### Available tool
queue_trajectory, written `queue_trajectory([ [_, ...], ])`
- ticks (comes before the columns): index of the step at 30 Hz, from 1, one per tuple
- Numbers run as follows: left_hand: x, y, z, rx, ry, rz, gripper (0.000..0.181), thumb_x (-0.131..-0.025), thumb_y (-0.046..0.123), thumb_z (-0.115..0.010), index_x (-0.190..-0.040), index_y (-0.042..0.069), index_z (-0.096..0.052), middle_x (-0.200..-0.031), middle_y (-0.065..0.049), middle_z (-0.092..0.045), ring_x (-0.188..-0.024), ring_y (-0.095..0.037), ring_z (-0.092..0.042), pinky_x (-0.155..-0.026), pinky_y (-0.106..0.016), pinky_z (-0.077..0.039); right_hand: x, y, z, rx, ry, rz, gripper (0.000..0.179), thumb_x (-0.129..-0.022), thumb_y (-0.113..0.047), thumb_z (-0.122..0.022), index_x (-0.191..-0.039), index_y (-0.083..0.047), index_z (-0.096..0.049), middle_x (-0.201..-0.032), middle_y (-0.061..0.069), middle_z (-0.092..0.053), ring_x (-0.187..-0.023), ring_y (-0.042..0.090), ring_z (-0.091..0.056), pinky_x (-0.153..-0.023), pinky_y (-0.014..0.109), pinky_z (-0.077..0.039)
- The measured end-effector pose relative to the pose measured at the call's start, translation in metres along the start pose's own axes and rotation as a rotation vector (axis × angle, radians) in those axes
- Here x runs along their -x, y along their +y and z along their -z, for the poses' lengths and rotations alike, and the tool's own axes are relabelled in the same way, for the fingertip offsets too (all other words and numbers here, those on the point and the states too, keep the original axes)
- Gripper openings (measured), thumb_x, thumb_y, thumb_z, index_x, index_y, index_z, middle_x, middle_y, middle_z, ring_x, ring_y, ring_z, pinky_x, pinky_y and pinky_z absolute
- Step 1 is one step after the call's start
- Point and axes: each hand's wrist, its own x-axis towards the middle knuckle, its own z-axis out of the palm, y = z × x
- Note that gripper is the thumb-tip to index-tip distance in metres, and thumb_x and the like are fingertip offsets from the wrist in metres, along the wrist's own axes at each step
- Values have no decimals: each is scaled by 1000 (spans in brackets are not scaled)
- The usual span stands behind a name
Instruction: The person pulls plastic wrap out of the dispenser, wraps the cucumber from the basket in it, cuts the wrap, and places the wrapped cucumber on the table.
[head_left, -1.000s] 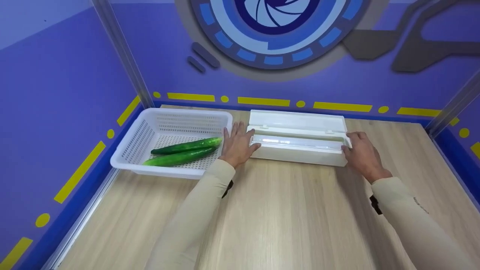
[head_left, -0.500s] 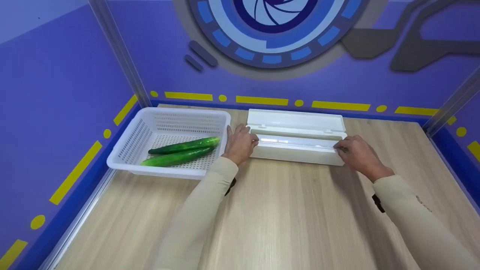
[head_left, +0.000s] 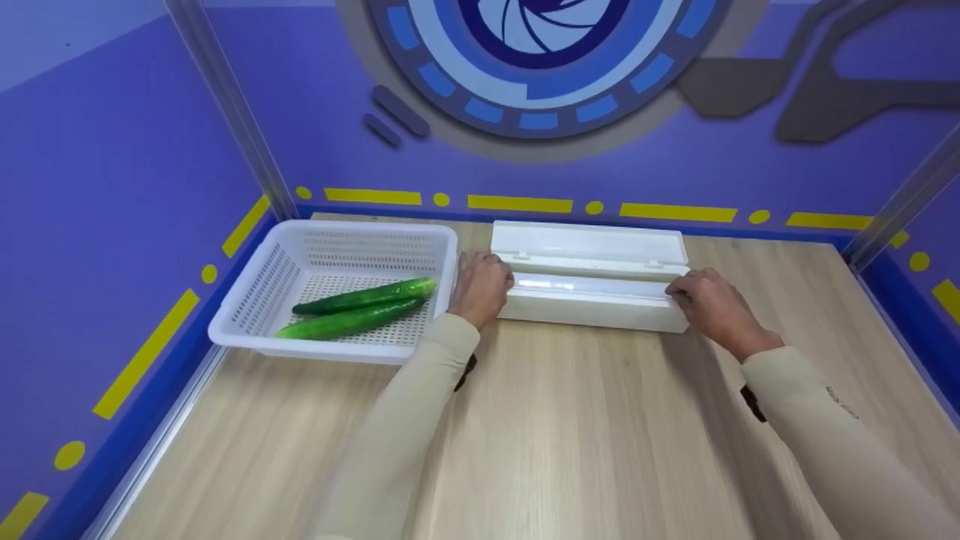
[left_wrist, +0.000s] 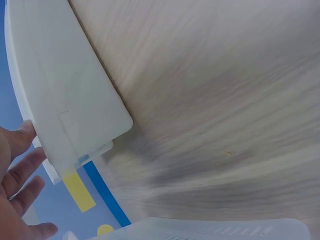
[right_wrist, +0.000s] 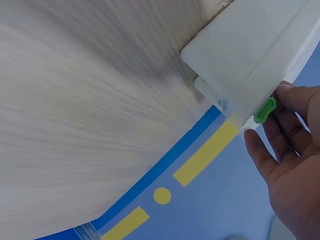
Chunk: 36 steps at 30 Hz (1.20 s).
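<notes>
A long white plastic wrap dispenser [head_left: 592, 312] lies on the table with its hinged lid [head_left: 589, 240] tipped back. Clear plastic wrap [head_left: 585, 288] spans its opening, shiny along the top. At the left end, my left hand [head_left: 482, 289] pinches the wrap near the front edge with thumb and fingertips; the other fingers are spread in the left wrist view. My right hand [head_left: 716, 311] pinches at the opposite end. A small green piece [right_wrist: 265, 110] sits on the dispenser's edge beside the right fingers in the right wrist view.
To the left stands a white perforated basket [head_left: 322, 351]. Inside lie two cucumbers, the darker one [head_left: 364, 298] behind the lighter one [head_left: 351, 320]. Blue printed walls [head_left: 637, 172] enclose the table [head_left: 570, 427] at the back and sides.
Both hands have gone from resting spread at the dispenser's ends to pinching the wrap. More of the wrap now covers the opening toward the front edge. Basket and cucumbers have stayed put.
</notes>
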Motion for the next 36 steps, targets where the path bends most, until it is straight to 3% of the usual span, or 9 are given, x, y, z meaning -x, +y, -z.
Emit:
queue_trajectory([
  [4, 0, 0, -1, -26, 10, -19, 11, -101, 13, -72, -97, 9, -82, -106, -8, -75, -112, -30, -64, -111, -52, -43, 0, 1, -4, 1, 29, -19, 16, -96, 13, -67, -110, 11, -74, -107, 27, -71, -102, 44, -59, -89, 60, -54],
  [10, -2, 1, 2, -26, 17, -36, 16, -105, 16, -67, -102, 7, -80, -110, -9, -73, -109, -28, -63, -95, -43, -52, -1, 0, -5, -36, 46, -79, 28, -101, 10, -60, -128, 11, -63, -108, 29, -66, -103, 43, -57, -88, 60, -53],
  [16, -5, 3, 7, -9, 23, -32, 17, -107, 14, -65, -108, 5, -79, -111, -9, -70, -109, -26, -63, -95, -35, -54, -2, -4, -3, -32, 125, -40, 31, -102, 11, -57, -133, 9, -57, -106, 27, -66, -101, 42, -56, -85, 59, -52],
  [19, -5, 4, 8, 103, 17, -7, 15, -107, 10, -63, -110, 2, -76, -110, -12, -68, -106, -27, -66, -95, -36, -54, -3, -6, -4, -54, 183, -38, 31, -103, 11, -55, -133, 7, -56, -106, 26, -65, -99, 42, -60, -84, 60, -52],
  [22, -5, 5, 8, 287, 9, 48, 13, -107, 5, -61, -109, -2, -72, -108, -15, -67, -104, -29, -67, -93, -38, -55, -4, -8, -6, -143, 216, -76, 30, -105, 9, -53, -135, 5, -54, -106, 24, -65, -94, 39, -66, -81, 52, -54],
  [27, -6, 4, 7, 562, 5, 160, 13, -108, 3, -57, -105, -4, -68, -101, -15, -70, -100, -30, -68, -88, -39, -55, -4, -7, -6, -298, 213, -134, 28, -106, 9, -52, -133, 6, -57, -110, 22, -65, -94, 36, -73, -77, 12, -50],
  [29, -7, 3, 8, 615, 14, 187, 14, -109, 4, -56, -105, -4, -68, -99, -15, -70, -97, -28, -67, -85, -38, -54, -4, -5, -6, -294, 224, -108, 25, -105, 10, -54, -128, 6, -61, -110, 21, -66, -96, 35, -72, -77, 5, -43],
  [31, -6, 3, 8, 621, 34, 192, 14, -108, 5, -57, -105, -3, -68, -98, -13, -69, -93, -26, -66, -83, -37, -54, -4, -4, -5, -250, 235, -56, 23, -102, 10, -57, -124, 6, -65, -109, 19, -67, -96, 34, -71, -79, 11, -45],
  [36, -5, 2, 8, 530, 77, 135, 14, -104, 8, -61, -97, -1, -70, -91, -10, -65, -84, -22, -60, -77, -35, -52, -3, 0, -2, -141, 213, 62, 24, -95, 8, -65, -118, 5, -70, -105, 16, -67, -94, 31, -69, -83, 43, -58],
])
